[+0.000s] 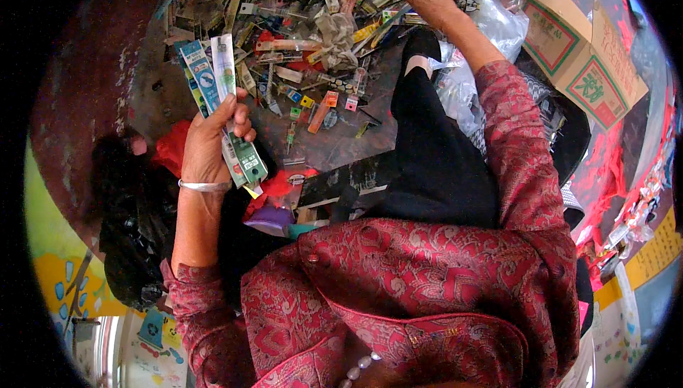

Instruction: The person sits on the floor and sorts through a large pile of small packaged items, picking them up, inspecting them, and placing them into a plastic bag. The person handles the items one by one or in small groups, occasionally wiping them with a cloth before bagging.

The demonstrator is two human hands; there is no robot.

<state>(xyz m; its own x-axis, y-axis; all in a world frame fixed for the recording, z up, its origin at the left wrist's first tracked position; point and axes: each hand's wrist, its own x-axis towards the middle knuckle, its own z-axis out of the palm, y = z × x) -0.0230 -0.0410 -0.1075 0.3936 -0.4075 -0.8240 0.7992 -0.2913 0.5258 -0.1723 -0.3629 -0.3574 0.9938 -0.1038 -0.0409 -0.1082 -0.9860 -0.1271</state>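
My left hand (pixel 217 135) is closed around a few long flat packets, held upright to the left of the pile. One is a blue packet (pixel 199 75), another a white and pale green packet (pixel 223 67); a dark green end (pixel 247 163) sticks out below my fingers. At the far right of the pile, my right hand (pixel 427 2) reaches down with its fingers bent among long thin packages. What its fingertips touch is too small to make out. The heap of mixed thin packets (pixel 284 14) spreads over the dark floor before me.
Crumpled clear plastic (pixel 462 89) lies beside my right leg (pixel 441 132). An open cardboard box (pixel 580 53) stands at the right. Red cloth or plastic (pixel 173 147) and a black bag-like bundle (pixel 131 224) are at the left. A purple item (pixel 270 218) lies close to my lap.
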